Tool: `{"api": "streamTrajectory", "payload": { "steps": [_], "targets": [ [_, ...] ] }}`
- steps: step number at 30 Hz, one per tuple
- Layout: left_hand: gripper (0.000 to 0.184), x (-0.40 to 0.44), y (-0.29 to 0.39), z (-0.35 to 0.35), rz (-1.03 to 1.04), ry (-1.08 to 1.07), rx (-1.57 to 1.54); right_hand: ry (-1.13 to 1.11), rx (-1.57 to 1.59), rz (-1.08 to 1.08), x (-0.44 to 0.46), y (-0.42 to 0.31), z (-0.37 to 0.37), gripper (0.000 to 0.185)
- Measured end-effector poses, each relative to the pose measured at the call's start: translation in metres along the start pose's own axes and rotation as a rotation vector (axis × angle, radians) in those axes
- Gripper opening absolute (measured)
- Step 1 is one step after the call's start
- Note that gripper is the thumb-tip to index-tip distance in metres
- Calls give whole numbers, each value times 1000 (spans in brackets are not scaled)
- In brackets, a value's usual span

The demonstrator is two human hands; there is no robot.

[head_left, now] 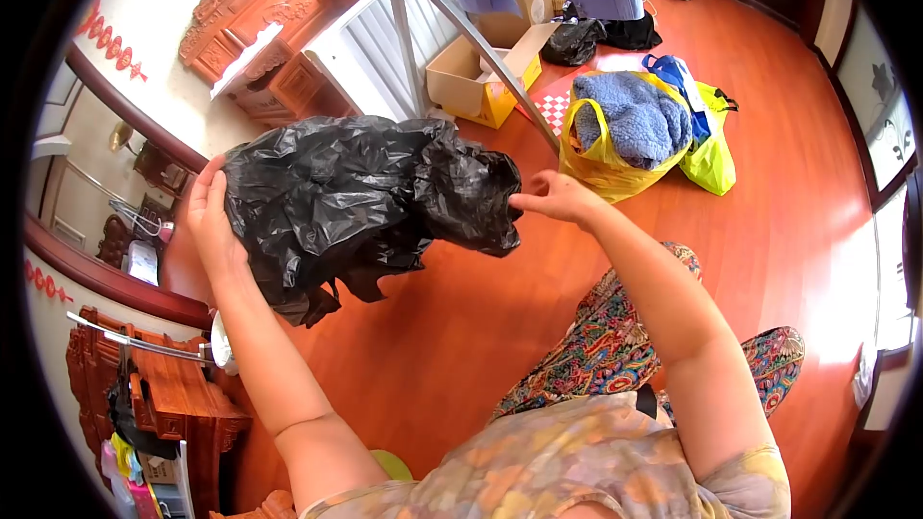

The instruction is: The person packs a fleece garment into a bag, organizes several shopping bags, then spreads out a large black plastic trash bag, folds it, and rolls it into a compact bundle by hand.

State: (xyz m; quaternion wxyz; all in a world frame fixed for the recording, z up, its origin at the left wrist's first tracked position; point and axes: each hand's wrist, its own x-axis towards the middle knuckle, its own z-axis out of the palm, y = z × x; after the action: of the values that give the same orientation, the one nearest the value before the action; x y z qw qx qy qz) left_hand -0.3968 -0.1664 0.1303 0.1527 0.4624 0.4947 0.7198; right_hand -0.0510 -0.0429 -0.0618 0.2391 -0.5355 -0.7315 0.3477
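Note:
A crumpled black plastic bag (327,192) hangs in the air in front of me, stretched between both hands. My left hand (213,216) grips its left edge, fingers up along the plastic and partly hidden by it. At the other end, my right hand (556,198) pinches the bag's right edge between thumb and fingers. The lower side of the bag droops in ragged folds above the floor.
Beyond my right hand stands a yellow bag (615,173) with a blue fleecy cloth (635,115). An open cardboard box (481,86) and a metal rack leg (481,43) are behind the black bag. Carved wooden furniture (183,394) stands at left, on the reddish floor (442,356).

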Motion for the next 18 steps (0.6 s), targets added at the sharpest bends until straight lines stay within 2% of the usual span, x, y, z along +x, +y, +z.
{"api": "streamTrajectory", "payload": {
  "steps": [2, 3, 4, 6, 7, 8, 12, 14, 16, 18],
  "targets": [
    [23, 2, 1, -2, -36, -12, -40, -250, 131, 80, -2, -3, 7, 55],
    [26, 6, 1, -4, -57, -67, -55, -158, 166, 113, -4, -3, 15, 36],
    [29, 10, 1, -8, -80, -123, -66, -162, 168, 110, -3, -3, 17, 36],
    [32, 13, -1, -13, -101, -128, -73, -163, 519, 206, -3, -1, 20, 28],
    [32, 14, -2, -15, -65, -112, -40, -76, 611, 208, -2, 1, 20, 18],
    [32, 18, -5, -19, -32, -95, -11, 20, 729, 193, -2, 2, 17, 17],
    [27, 41, -27, -46, 17, 62, 240, 159, 984, 517, 5, 27, -28, 9],
    [23, 53, -45, -60, 60, 69, 307, 244, 957, 482, 14, 60, -40, 9],
    [20, 57, -53, -63, 66, 84, 472, 392, 1022, 425, 7, 58, -50, 8],
    [18, 59, -61, -62, 145, 91, 573, 393, 1026, 384, 6, 73, -59, 9]
  ]
}}
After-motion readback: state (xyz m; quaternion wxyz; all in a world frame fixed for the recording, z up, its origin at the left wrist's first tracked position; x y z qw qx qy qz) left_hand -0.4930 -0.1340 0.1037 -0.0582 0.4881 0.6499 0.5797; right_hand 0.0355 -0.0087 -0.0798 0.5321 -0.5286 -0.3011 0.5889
